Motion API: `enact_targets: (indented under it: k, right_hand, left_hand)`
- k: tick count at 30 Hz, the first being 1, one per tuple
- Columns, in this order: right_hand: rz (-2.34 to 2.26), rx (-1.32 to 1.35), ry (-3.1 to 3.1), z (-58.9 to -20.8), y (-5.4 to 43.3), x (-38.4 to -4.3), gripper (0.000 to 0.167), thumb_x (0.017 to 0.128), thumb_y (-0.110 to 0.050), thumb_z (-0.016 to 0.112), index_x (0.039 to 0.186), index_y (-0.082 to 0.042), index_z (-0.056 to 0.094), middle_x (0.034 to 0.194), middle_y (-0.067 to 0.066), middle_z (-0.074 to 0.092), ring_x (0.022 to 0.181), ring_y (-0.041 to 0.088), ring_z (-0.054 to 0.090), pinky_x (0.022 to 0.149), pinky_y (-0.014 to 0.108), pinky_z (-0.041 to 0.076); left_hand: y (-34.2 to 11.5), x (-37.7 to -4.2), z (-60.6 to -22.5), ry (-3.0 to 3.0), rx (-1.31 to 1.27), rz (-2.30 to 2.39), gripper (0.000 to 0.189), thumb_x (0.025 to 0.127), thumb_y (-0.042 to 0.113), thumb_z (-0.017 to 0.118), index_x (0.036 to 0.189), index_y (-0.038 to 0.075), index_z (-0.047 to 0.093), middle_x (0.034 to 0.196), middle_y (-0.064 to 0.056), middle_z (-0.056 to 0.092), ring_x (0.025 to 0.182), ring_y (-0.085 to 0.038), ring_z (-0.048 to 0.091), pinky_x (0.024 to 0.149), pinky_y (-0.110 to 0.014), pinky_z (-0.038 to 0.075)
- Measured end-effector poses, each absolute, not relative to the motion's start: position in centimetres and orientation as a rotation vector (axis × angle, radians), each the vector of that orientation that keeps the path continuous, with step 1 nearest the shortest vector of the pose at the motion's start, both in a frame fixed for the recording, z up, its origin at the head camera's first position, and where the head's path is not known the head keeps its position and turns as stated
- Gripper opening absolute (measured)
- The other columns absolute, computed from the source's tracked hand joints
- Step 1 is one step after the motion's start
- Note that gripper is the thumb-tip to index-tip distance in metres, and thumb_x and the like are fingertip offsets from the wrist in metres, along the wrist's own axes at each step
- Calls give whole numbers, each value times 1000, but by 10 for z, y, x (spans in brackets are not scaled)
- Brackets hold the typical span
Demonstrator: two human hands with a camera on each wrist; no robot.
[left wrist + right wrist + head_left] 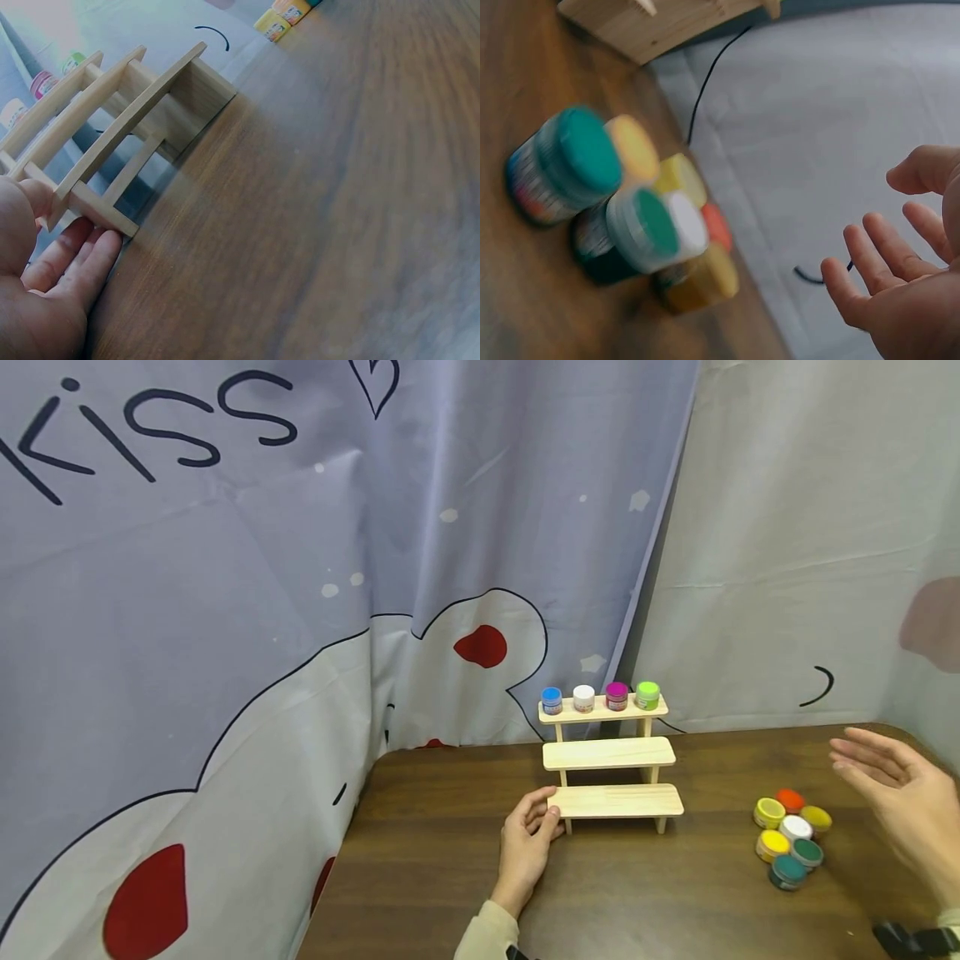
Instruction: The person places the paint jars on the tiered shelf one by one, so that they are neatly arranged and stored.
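We read one word, "Kiss" [116,443], in dark letters on the lilac curtain [262,543], with a heart outline [376,412] to its right. The jar labels carry print too small or blurred for us to make out. We count eleven jars. Four stand in a row on the top shelf [570,715] of the three-tier wooden rack [609,753]: a blue jar [552,700], a white jar [583,698], a magenta jar [617,696] and a lime jar [647,695]. Seven more cluster on the brown table [420,877], to the rack's right: an orange jar [791,800], two yellow jars [769,812], a mustard jar [816,819], a second white jar [796,828], a green jar [807,854] and a teal jar [788,872]. The rack stands toward the back of the table, before the curtain. Our left hand [525,847] clasps the left end of the lowest shelf [618,802] between thumb and bent fingers. Our right hand [896,793] is raised just beside the cluster, fingers extended, slightly apart, thumb away from them.
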State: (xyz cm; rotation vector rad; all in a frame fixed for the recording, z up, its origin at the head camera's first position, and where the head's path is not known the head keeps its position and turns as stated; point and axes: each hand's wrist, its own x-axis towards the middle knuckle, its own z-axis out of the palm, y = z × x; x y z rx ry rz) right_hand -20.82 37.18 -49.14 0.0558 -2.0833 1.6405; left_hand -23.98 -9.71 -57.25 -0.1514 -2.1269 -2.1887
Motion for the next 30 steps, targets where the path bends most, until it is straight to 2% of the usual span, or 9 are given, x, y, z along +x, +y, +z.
enact_targets:
  k: [8, 16, 22, 26, 30]
  right_hand:
    - [1790, 39, -2063, -529, 385, -198, 57, 108, 8, 66, 148, -31, 62, 121, -29, 73, 101, -13, 71, 81, 3, 56]
    - [1790, -43, -2158, -556, 388, -189, 65, 109, 1, 69, 157, -40, 52, 118, -37, 71, 99, -16, 70, 79, 2, 55]
    - [1968, 58, -2051, -567, 390, -188, 59, 109, 5, 67, 152, -34, 58, 123, -29, 75, 103, -11, 73, 83, 4, 57]
    - [1822, 49, -2190, -571, 391, -189, 56, 109, 0, 69, 153, -34, 59, 124, -33, 72, 104, -14, 71, 84, -1, 52]
    - [1789, 85, -2238, -575, 391, -190, 53, 109, 2, 68, 152, -29, 61, 128, -35, 69, 109, -17, 67, 85, 0, 52]
  left_hand:
    - [-97, -239, -572, -2130, -155, -2183, 32, 110, 9, 72, 140, 20, 75, 121, -8, 78, 109, -18, 76, 93, -32, 69]
    - [-96, -240, -573, -2132, -142, -2184, 32, 110, 10, 72, 140, 20, 75, 121, -7, 78, 109, -18, 76, 93, -32, 69]
    - [-96, -239, -572, -2131, -160, -2175, 32, 111, 11, 71, 142, 17, 74, 123, -11, 78, 108, -18, 76, 92, -33, 69]
    - [-96, -239, -572, -2125, -170, -2171, 32, 111, 11, 71, 142, 15, 74, 122, -12, 78, 108, -19, 77, 92, -34, 69]
    - [-95, -239, -572, -2115, -162, -2175, 31, 110, 9, 72, 141, 14, 74, 120, -12, 78, 109, -22, 76, 93, -35, 69]
